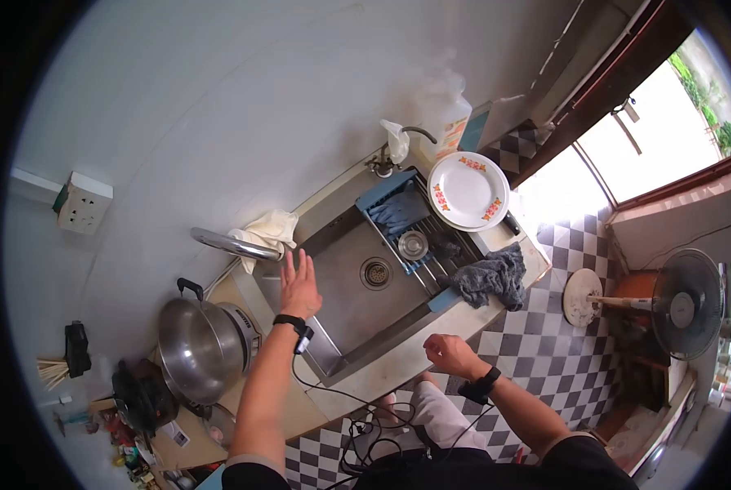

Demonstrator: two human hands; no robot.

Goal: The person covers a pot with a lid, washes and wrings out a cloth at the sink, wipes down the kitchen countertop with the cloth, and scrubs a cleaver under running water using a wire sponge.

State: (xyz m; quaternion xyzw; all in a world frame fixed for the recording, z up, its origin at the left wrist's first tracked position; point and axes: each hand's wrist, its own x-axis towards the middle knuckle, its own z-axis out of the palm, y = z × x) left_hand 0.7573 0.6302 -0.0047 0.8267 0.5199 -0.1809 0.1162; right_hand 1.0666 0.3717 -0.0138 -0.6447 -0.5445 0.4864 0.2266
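While working over the sink (pixel 347 304) with the left hand (pixel 299 289) so close to the faucet (pixel 236 243), probably best to come at it from the side, keeping the wristband (pixel 289 321) clear of the metal and leaving the white cloth (pixel 272 229) beside it undisturbed. Better also to keep the cable (pixel 364 402), trailing from that wrist over the near edge of the tabletop (pixel 398 356), slack and dry. On the left hand, open fingers, slightly spread and gripping nothing. Just left of those fingertips, near the far left corner of the sink: the end of the faucet; hard to tell whether touching. On the right hand (pixel 454 356), by the near edge of the tabletop, loosely curled fingers with nothing visible in them; cannot tell whether pressed together.
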